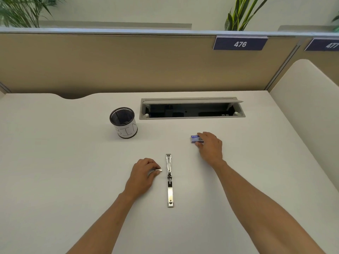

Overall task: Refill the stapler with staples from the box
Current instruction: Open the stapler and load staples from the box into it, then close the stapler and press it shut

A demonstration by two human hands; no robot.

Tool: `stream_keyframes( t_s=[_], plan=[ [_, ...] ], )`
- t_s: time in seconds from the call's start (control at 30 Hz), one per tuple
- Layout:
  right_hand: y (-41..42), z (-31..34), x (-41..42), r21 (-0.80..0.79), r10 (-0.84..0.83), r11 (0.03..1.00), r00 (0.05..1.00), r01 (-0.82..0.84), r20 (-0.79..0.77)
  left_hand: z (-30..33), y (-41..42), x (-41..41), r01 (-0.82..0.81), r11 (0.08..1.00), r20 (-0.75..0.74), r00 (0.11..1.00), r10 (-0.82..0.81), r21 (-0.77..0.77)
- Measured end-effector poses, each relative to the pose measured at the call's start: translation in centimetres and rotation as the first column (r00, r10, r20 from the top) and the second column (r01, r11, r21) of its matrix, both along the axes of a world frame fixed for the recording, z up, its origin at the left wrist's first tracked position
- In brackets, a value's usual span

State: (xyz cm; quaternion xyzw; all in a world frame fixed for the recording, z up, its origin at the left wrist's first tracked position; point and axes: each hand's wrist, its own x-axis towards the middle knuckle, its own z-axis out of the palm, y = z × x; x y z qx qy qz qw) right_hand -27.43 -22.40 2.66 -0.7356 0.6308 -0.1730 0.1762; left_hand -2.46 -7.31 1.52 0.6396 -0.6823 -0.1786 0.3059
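The opened stapler lies near-to-far between the hands. The left hand, just beside it, pinches a staple strip; the right hand grips the staple box farther right.

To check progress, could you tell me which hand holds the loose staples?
The left hand, beside the open stapler, pinches the staple strip; the right hand rests on the box.

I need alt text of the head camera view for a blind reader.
A stapler lies opened flat on a white desk; the left hand pinches a staple strip beside it, the right hand grips a staple box. A mesh pen cup stands behind.
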Motion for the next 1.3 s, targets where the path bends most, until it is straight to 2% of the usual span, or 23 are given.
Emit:
stream_keyframes(
  t_s=[0.1,0.17,0.3,0.47,0.6,0.77,0.83,0.93,1.03,1.13,1.23,1.3],
  plan=[
    [0.2,0.3,0.0,0.038,0.008,0.999,1.0,-0.007,-0.027,0.0,-0.1,0.2,0.002,1.0,-0.022,1.0,-0.001,0.031],
    [0.8,0.8,0.1,0.037,-0.015,0.999,1.0,0.014,0.027,0.2,0.0,0.3,-0.03,0.997,-0.141,0.989,0.04,0.074],
    [4.0,2.0,2.1,-0.044,-0.045,0.997,0.944,0.063,0.327,1.0,0.0,0.2,-0.103,0.985,-0.356,0.923,0.148,0.142],
    [8.7,3.5,5.6,-0.002,0.127,0.988,0.81,-0.154,0.572,2.6,-0.7,-1.0,-0.073,0.991,-0.436,0.893,0.114,0.11],
    [10.7,3.7,6.5,0.008,0.207,0.964,0.77,-0.265,0.604,3.9,-1.1,-1.8,-0.021,0.994,-0.531,0.844,0.073,0.104],
    [11.2,4.1,6.2,0.043,0.161,0.971,0.772,-0.237,0.615,4.6,-1.0,-1.7,-0.007,0.994,-0.628,0.775,0.073,0.107],
    [11.5,4.3,6.3,0.07,0.108,0.977,0.752,-0.201,0.65,4.5,-1.1,-1.7,0.006,0.995,-0.628,0.776,0.056,0.096],
    [11.9,4.3,6.2,0.117,-0.016,0.989,0.721,-0.09,0.693,4.1,-1.3,-1.3,-0.001,0.996,-0.466,0.884,0.04,0.084],
    [12.6,3.9,6.0,0.149,-0.11,0.989,0.723,0.01,0.683,3.4,-2.1,-0.6,0.066,0.987,-0.083,0.995,-0.054,0.15],
    [13.4,3.4,6.0,0.153,-0.143,0.987,0.737,0.054,0.661,3.2,-3.4,-0.3,0.19,0.947,0.206,0.947,-0.246,0.257],
    [14.0,3.1,6.1,0.148,-0.153,0.986,0.743,0.073,0.652,3.1,-4.7,-0.6,0.287,0.895,0.32,0.86,-0.397,0.341],
    [14.2,3.1,6.1,0.136,-0.144,0.988,0.755,0.073,0.639,3.0,-5.2,-0.9,0.317,0.889,0.352,0.832,-0.428,0.331]
  ],
)
